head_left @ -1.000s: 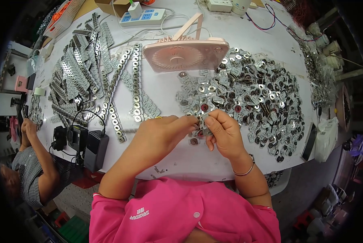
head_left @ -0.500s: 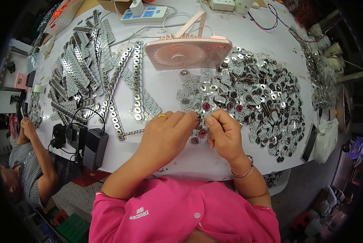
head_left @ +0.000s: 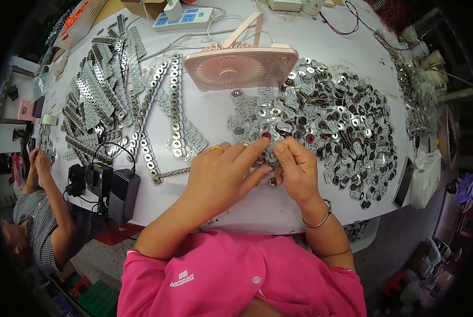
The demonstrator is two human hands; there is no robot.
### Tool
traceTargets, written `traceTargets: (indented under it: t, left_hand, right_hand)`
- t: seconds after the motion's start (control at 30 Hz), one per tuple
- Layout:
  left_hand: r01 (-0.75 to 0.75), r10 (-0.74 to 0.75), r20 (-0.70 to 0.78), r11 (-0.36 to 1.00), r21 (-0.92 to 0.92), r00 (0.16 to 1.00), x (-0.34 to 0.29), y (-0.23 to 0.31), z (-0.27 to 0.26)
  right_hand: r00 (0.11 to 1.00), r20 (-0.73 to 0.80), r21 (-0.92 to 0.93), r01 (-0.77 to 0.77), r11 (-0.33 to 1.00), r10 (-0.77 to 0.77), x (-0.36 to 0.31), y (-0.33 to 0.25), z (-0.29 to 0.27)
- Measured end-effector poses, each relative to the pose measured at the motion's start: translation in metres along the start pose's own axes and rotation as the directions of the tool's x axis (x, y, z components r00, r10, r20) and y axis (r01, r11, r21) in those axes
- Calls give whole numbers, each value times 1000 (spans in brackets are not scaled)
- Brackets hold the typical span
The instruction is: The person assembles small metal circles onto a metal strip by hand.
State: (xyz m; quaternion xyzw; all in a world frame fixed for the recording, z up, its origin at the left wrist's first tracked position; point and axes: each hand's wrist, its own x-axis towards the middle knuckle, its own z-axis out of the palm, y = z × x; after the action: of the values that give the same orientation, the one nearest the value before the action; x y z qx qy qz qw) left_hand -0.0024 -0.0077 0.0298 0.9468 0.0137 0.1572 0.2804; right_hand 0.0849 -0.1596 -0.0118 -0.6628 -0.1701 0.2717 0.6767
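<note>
Near the table's front edge my two hands work close together. My right hand [head_left: 298, 170] is closed, thumb pressed against its curled fingers, pinching a small flat metal part [head_left: 270, 153] that is partly hidden. My left hand [head_left: 220, 171], with a gold ring on it, faces that part; its thumb and forefinger stand apart with nothing visible between them. Right beyond my fingers spreads a large pile of small metal parts [head_left: 347, 127] with round dark or shiny centres, a few of them red. Rows of similar parts lined into strips [head_left: 176, 116] lie to the left.
A pink fan [head_left: 231, 71] stands beyond my hands. Many stacked strips [head_left: 96, 90] cover the far left. Black boxes with cables [head_left: 123, 194] sit at the left front edge. A phone [head_left: 404, 184] and white bag [head_left: 426, 182] lie right. A co-worker's hands [head_left: 38, 159] show at far left.
My left thumb and forefinger have parted; before, they met at the part beside the right fingers. The right hand keeps its pinch. A red-centred part under my hands no longer shows.
</note>
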Motion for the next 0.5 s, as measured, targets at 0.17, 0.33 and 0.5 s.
traceTargets:
  t: [0.17,0.33,0.5]
  left_hand:
    - [46,-50,83,998,49,995,-1,-7,6]
    - [215,-192,204,972,-98,960,0,-11,-3]
    - [203,-155,288,968,-148,945,-1,-17,-15]
  right_hand:
    - [993,-102,15,68,998,-66,3,-2,-9]
    - [982,30,-262,187,947,-186,7,-3,-16]
    - [961,30,-460,258,850,-276,8,-15,-15]
